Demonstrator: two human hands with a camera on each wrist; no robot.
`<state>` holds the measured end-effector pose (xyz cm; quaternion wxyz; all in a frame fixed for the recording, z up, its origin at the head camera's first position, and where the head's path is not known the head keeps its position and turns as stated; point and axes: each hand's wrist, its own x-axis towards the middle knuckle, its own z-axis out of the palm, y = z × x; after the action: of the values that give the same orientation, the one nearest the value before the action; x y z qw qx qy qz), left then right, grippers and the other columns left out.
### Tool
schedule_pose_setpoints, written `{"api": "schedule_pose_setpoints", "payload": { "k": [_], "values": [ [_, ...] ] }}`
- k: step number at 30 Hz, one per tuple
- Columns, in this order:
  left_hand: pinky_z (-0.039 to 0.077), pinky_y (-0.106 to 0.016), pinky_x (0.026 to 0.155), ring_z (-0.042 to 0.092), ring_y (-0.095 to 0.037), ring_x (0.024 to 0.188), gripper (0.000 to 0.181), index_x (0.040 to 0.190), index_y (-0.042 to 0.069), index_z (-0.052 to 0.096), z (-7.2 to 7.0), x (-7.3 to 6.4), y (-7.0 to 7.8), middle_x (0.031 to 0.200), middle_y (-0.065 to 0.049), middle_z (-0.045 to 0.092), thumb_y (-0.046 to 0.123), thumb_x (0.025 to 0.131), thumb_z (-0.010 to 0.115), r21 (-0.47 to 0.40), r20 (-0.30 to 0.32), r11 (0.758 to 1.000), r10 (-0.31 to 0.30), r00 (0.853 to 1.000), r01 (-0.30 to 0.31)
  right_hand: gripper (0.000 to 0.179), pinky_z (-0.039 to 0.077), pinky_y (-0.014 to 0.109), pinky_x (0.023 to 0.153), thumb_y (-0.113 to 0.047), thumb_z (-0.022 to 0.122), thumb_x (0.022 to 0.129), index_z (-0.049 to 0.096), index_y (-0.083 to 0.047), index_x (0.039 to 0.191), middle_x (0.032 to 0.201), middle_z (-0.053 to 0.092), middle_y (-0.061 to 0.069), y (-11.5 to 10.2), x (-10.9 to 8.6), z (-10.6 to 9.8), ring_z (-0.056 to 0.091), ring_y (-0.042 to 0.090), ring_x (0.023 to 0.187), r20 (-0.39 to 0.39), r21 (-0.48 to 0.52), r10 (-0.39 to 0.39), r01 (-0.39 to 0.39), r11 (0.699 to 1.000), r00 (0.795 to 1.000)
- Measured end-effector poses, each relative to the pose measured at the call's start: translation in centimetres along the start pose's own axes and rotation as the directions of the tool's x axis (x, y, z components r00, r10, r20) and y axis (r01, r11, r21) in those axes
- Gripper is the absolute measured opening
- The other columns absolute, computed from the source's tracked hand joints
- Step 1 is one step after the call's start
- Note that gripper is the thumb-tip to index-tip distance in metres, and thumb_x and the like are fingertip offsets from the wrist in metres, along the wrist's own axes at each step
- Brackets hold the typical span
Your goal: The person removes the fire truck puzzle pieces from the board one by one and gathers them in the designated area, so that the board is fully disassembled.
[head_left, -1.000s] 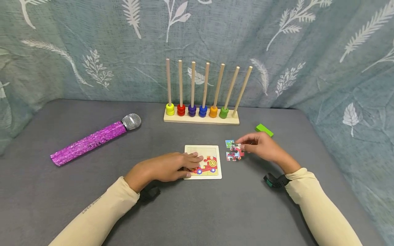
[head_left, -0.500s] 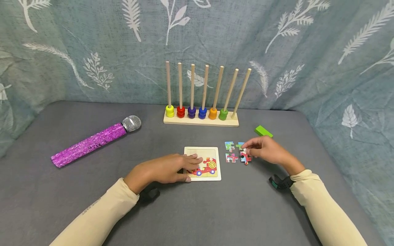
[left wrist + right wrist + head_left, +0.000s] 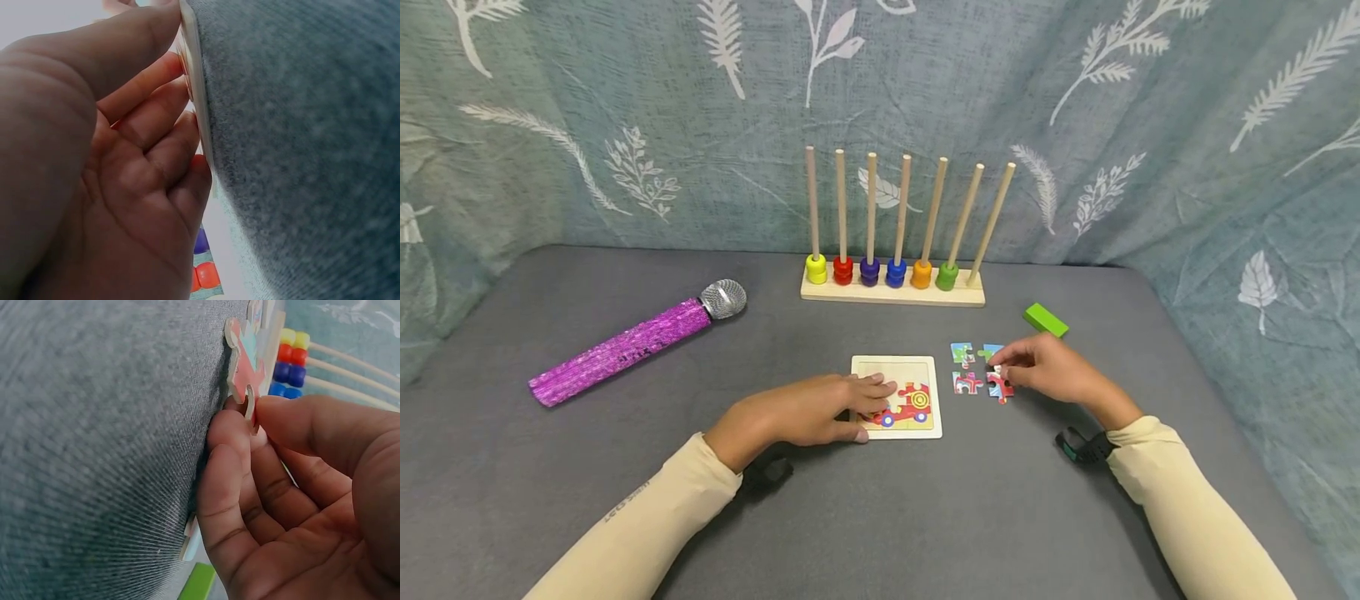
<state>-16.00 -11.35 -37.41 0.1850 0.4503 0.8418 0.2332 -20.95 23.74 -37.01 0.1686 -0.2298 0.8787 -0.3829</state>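
A small square wooden puzzle board (image 3: 910,369) with a red and yellow car picture lies at the table's middle. My left hand (image 3: 820,408) rests on its left part with fingers extended, hiding some of the picture. In the left wrist view those fingers touch the board's face, and its thin edge (image 3: 199,94) shows. Right of the board, my right hand (image 3: 1052,367) pinches a red puzzle piece (image 3: 998,388) between thumb and fingers. The right wrist view shows the thumb at the edge of this red piece (image 3: 245,375). A green and blue piece (image 3: 990,352) is partly behind the fingertips.
Two more puzzle pieces, a green one (image 3: 961,354) and a red one (image 3: 967,382), lie between board and right hand. A green block (image 3: 1046,320) lies behind that hand. A bead rack (image 3: 891,292) with upright pegs stands at the back; a purple glittery microphone (image 3: 625,350) lies left.
My right hand has moved slightly right, drawing the red piece and the green and blue piece apart from the other two. For the last half second it has barely moved. The left hand stays put.
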Motion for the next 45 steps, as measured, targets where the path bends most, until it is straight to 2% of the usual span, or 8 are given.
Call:
{"api": "schedule_pose_setpoints", "payload": {
  "k": [3, 10, 25, 32, 36, 41, 45],
  "values": [
    [0.025, -0.05, 0.112, 0.026, -0.029, 0.142, 0.049, 0.139, 0.0, 0.051, 0.0, 0.0, 0.0, 0.152, -0.01, 0.038, 0.014, 0.094, 0.065, -0.005, -0.002, 1.0, -0.003, 1.0, 0.003, 0.02, 0.049, 0.026, 0.065, 0.005, 0.06, 0.089, 0.07, 0.008, 0.106, 0.093, 0.07, 0.01, -0.1, 0.2, 0.0, 0.06, 0.014, 0.075, -0.002, -0.024, -0.01, 0.01, 1.0, 1.0],
    [0.027, -0.048, 0.111, 0.029, -0.031, 0.141, 0.049, 0.137, -0.002, 0.052, 0.1, 0.0, -0.2, 0.15, -0.013, 0.04, 0.013, 0.093, 0.066, 0.009, -0.023, 0.999, 0.032, 0.999, -0.032, 0.021, 0.049, 0.026, 0.064, 0.005, 0.06, 0.088, 0.07, 0.008, 0.107, 0.095, 0.071, 0.011, -0.1, 0.2, -0.1, 0.06, 0.012, 0.076, 0.012, -0.045, -0.032, 0.033, 0.998, 0.999],
    [0.027, -0.049, 0.111, 0.029, -0.032, 0.141, 0.048, 0.137, -0.002, 0.053, -0.1, 0.1, -0.3, 0.15, -0.013, 0.04, 0.013, 0.093, 0.066, 0.007, -0.024, 0.999, 0.053, 0.998, -0.053, 0.025, 0.051, 0.027, 0.068, -0.007, 0.065, 0.092, 0.068, 0.006, 0.113, 0.1, 0.07, 0.012, -0.9, -0.5, -1.8, 0.064, 0.016, 0.082, -0.007, -0.01, 0.038, -0.038, 0.999, 0.999],
    [0.028, -0.048, 0.111, 0.029, -0.03, 0.141, 0.047, 0.137, 0.0, 0.054, 0.2, 0.0, -0.3, 0.15, -0.011, 0.041, 0.014, 0.094, 0.066, 0.015, -0.018, 0.999, 0.038, 0.999, -0.038, 0.023, 0.051, 0.026, 0.071, -0.008, 0.065, 0.092, 0.069, 0.004, 0.112, 0.096, 0.072, 0.01, -1.1, -0.3, -0.4, 0.066, 0.019, 0.085, 0.023, 0.02, -0.002, 0.001, 1.0, 1.0],
    [0.028, -0.048, 0.111, 0.029, -0.03, 0.141, 0.047, 0.137, 0.0, 0.054, 0.2, 0.0, -0.2, 0.15, -0.012, 0.041, 0.014, 0.093, 0.066, 0.01, -0.024, 0.999, 0.042, 0.999, -0.042, 0.022, 0.051, 0.028, 0.07, -0.008, 0.066, 0.092, 0.07, 0.004, 0.11, 0.095, 0.072, 0.009, -1.4, 0.1, 0.3, 0.065, 0.02, 0.082, -0.004, 0.03, -0.028, 0.028, 0.999, 1.0],
    [0.028, -0.048, 0.111, 0.029, -0.03, 0.141, 0.047, 0.137, 0.001, 0.054, 0.2, 0.0, -0.4, 0.15, -0.011, 0.041, 0.014, 0.094, 0.066, 0.01, -0.024, 0.999, 0.044, 0.999, -0.044, 0.021, 0.045, 0.027, 0.057, -0.009, 0.063, 0.094, 0.071, 0.002, 0.111, 0.087, 0.07, 0.008, -2.4, 1.0, 1.2, 0.057, 0.017, 0.066, -0.04, 0.023, -0.058, 0.059, 0.998, 0.997],
    [0.028, -0.049, 0.11, 0.029, -0.03, 0.141, 0.046, 0.137, 0.001, 0.054, 0.2, 0.0, -0.4, 0.15, -0.011, 0.041, 0.014, 0.094, 0.065, 0.014, -0.024, 0.999, 0.046, 0.999, -0.046, 0.02, 0.04, 0.025, 0.051, -0.01, 0.063, 0.094, 0.072, -0.001, 0.109, 0.084, 0.07, 0.006, -3.2, 1.6, 1.9, 0.049, 0.011, 0.057, -0.031, 0.004, -0.102, 0.102, 0.995, 0.994]
  ]
}}
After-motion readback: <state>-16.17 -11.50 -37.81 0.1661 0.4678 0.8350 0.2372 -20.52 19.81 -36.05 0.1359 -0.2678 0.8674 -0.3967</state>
